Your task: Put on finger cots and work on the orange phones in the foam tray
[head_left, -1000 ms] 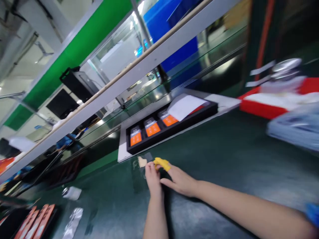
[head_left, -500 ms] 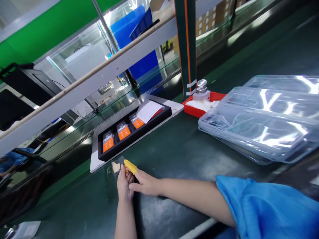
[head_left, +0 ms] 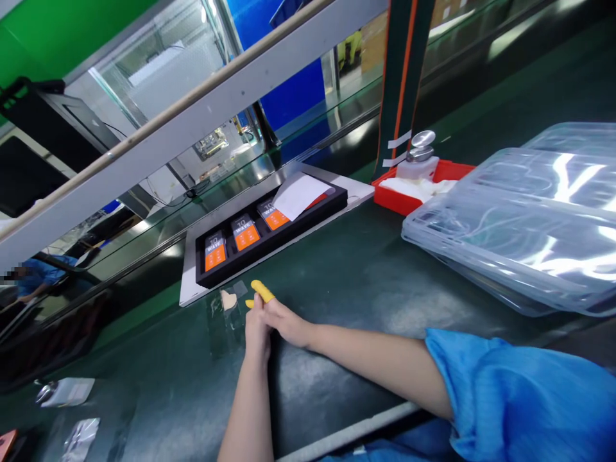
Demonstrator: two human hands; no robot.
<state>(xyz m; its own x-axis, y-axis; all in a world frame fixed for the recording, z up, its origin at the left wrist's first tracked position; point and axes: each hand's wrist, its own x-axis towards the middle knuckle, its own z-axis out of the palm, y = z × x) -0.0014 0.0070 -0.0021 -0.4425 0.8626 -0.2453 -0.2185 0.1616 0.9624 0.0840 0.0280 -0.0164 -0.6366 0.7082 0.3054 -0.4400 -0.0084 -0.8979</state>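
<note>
My left hand (head_left: 257, 330) and my right hand (head_left: 291, 326) meet above the dark green work surface (head_left: 337, 282). Their fingers are closed and pressed against each other; anything pinched between them is too small or hidden to make out. A yellow finger cot (head_left: 262, 290) covers a fingertip of my right hand, and a second bit of yellow shows beside the left fingers. Just left of the hands, a torn beige scrap (head_left: 228, 299) and clear film pieces (head_left: 235, 317) lie on the surface. Behind them is a black foam tray (head_left: 231, 269) with orange-and-grey "10 WAVE" cards (head_left: 245, 232).
A white sheet (head_left: 299, 196) lies over the tray's right end. Farther right sit a red bin (head_left: 397, 200) with a pump bottle (head_left: 418, 165) and stacked clear plastic lids (head_left: 510, 224). Another bottle (head_left: 72, 391) is at lower left. A shelf rail (head_left: 202, 109) crosses behind.
The view has shifted, bringing more of the lower left into sight. Both hands have moved right, away from the film and beige scrap, and the fingers have come closer together.
</note>
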